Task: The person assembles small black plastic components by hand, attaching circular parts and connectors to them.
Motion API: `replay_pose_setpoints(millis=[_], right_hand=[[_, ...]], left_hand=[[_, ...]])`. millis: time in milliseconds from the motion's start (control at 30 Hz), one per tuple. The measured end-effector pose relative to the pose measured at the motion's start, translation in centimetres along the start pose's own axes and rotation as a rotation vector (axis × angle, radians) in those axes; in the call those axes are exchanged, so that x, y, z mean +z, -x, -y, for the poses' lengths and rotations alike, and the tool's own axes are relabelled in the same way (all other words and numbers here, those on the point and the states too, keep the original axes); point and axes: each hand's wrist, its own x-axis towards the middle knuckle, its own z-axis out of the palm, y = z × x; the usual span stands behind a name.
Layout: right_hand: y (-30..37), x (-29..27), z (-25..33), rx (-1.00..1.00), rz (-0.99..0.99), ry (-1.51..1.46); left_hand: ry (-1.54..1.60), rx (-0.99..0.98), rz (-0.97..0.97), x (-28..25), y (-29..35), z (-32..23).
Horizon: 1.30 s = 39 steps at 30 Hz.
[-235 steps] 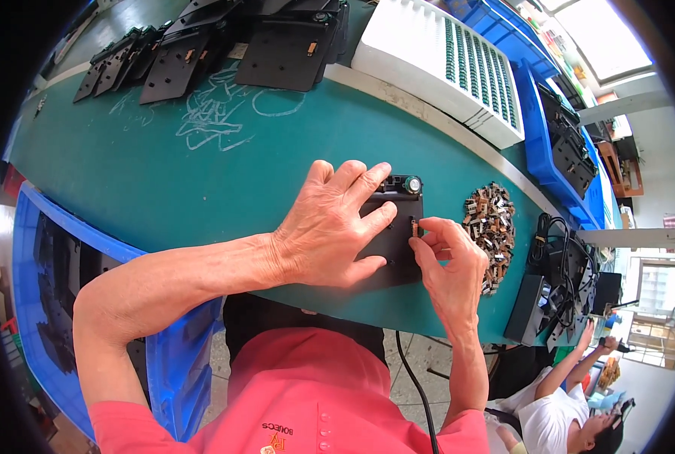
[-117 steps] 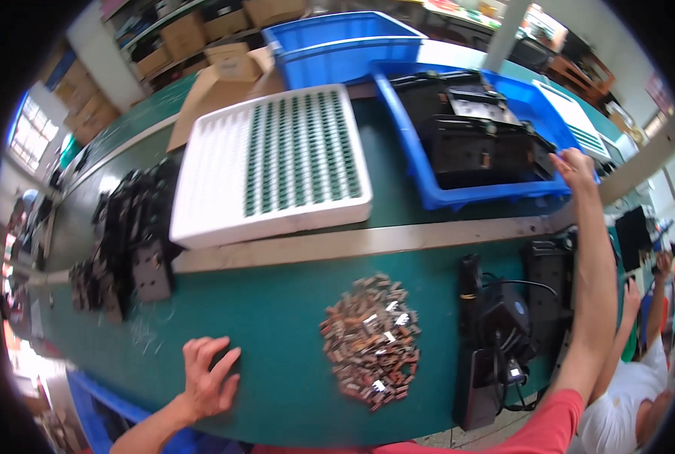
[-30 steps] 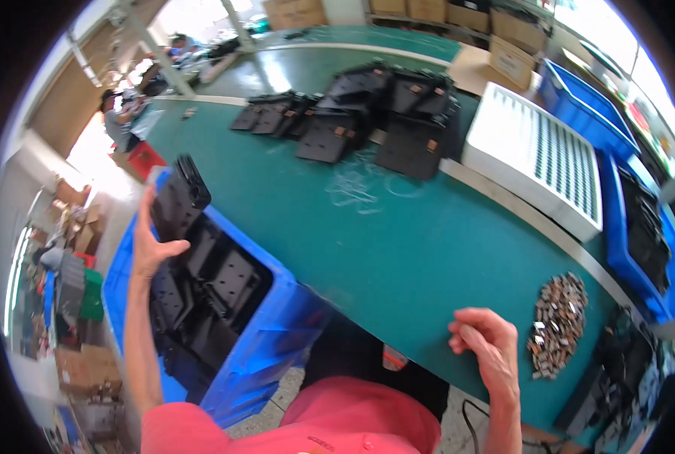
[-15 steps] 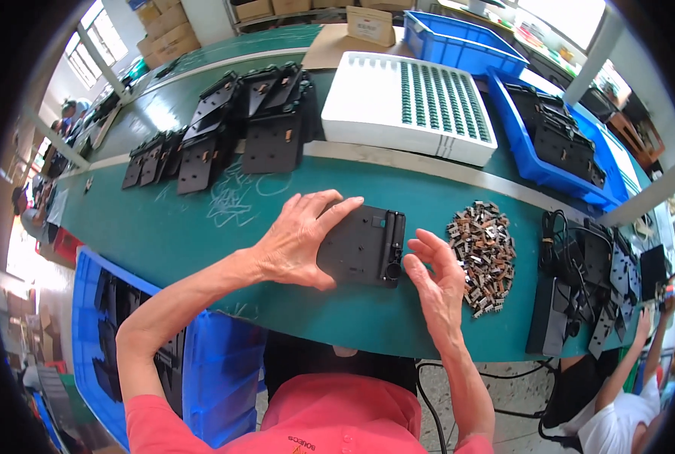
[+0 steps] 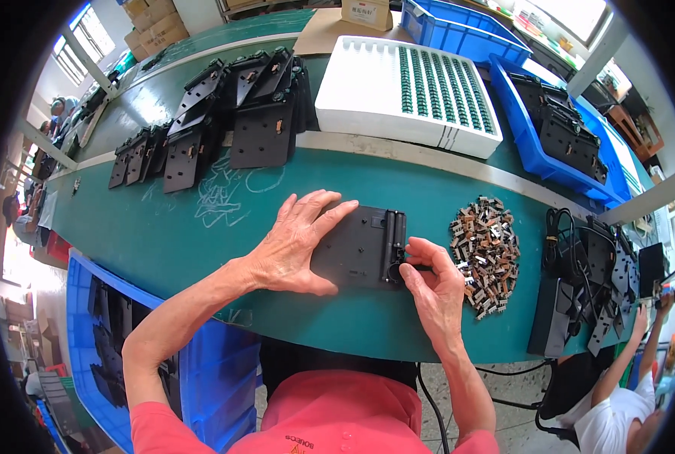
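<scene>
A flat black plastic panel lies on the green table in front of me, with a raised cylindrical bar along its right edge. My left hand spans its left side, index finger at the top edge and thumb by the lower left corner, gripping it between them. At the right edge my right hand has its fingers bent, thumb and fingertips against the bar end. Whether a small part sits between those fingertips is hidden. Just right of that hand is a heap of small metal-and-brown parts.
Several similar black panels stand stacked at the back left. Behind, a white foam tray holds rows of small green parts. Blue bins stand at back right and lower left. Black adapters and cables lie right, near another person's arm.
My right hand has come left to the panel's right edge, its fingers bending more. My left hand keeps its hold on the panel. The whole view has shifted slightly.
</scene>
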Motion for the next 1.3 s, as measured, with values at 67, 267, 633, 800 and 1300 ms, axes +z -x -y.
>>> replay_pose_setpoints(millis=[67,267,633,800,1300], right_hand=[[0.0,0.0,0.2,0.001,-0.001,-0.016],[0.0,-0.1,0.5,0.033,-0.007,-0.076],[-0.6,0.4,-0.3,-0.049,-0.035,0.086],[-2.0,0.5,-0.4,-0.01,-0.013,0.033],[-5.4,1.0,0.9,-0.161,0.169,0.272]], left_hand=[[0.003,-0.005,0.003,0.0,0.1,0.1],[-0.126,-0.093,-0.003,0.2,0.9,-0.7],[-0.361,-0.224,0.06,-0.3,2.9,-4.7],[-0.265,-0.116,0.094,-1.4,5.0,-5.7],[-0.376,0.122,0.024,1.5,4.7,-7.1]])
